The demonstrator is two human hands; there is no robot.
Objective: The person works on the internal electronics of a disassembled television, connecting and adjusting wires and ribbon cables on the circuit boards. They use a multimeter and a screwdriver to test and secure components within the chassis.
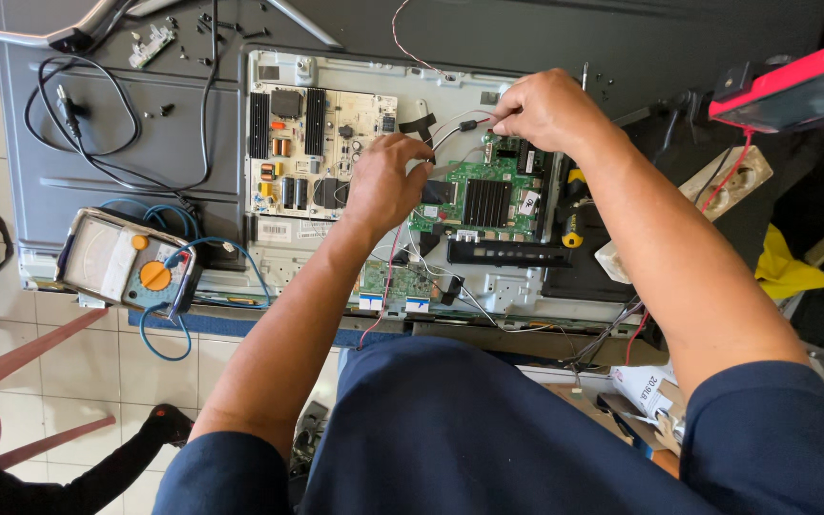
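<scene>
pale floor tiles [78, 367] showed at the left, under a big grey television back panel [145, 143] lying flat with its rear cover off. inside it a silver metal chassis [526, 286] carried two boards: a cream power board [312, 143] at the left with black heat sinks and orange parts, and a green main board [484, 200] at the centre with a black finned heat sink. a white rectangular barcode sticker [283, 231] sat just below the power board, and a small white label [528, 202] lay tilted on the green board's right side; their print was too small to make out. a white packet [646, 386] with dark print lay at the lower right, partly cut off by the person's arm.

an analogue meter [126, 262] with an orange dial and blue leads rested on the panel's lower left corner. a red device [793, 86] poked in at the top right, cut by the frame edge, and a yellow cloth [784, 272] lay half hidden beneath the clutter there.

the left hand [388, 181] hovered over the gap between the boards, fingers curled, its grip seemingly pinching a thin wire [445, 138], though the fingertips hid the contact. the right hand [545, 110] was clenched around a dark probe tip [474, 124] at the green board's top edge. small black screws [159, 112] lay scattered on the panel.
</scene>
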